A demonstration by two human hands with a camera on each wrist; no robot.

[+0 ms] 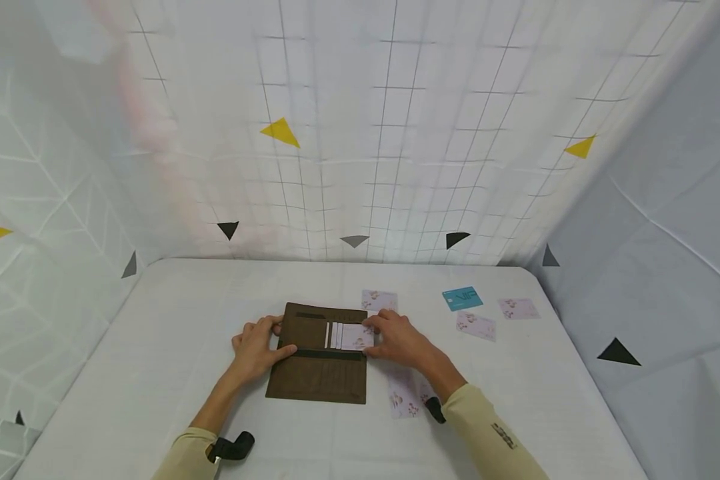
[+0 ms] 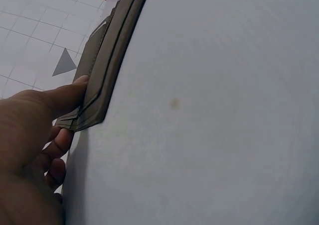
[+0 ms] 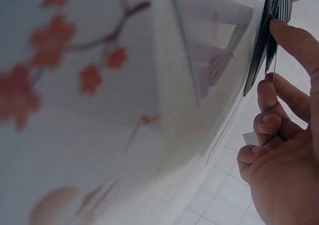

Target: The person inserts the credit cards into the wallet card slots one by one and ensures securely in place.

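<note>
A brown wallet (image 1: pixel 318 381) lies unfolded on the table. Several cards sit overlapped in its upper half; the rightmost is a white card with a floral print (image 1: pixel 355 337), its end at the wallet's right edge. My left hand (image 1: pixel 255 351) grips the wallet's left edge, thumb on top near the fold, as the left wrist view also shows for the wallet (image 2: pixel 107 68). With thumb and fingers, my right hand (image 1: pixel 401 341) pinches the floral card's right end. In the right wrist view the right hand (image 3: pixel 286 135) has a thin card edge between thumb and finger.
Right of the wallet lie a blue VIP card (image 1: pixel 463 299), a floral card (image 1: pixel 476 325) and another floral card (image 1: pixel 519 308). One more floral card (image 1: pixel 379 299) lies behind the right hand. Floral pieces (image 1: pixel 404 400) lie under the right forearm. A gridded white curtain (image 1: pixel 360 193) hangs behind the table.
</note>
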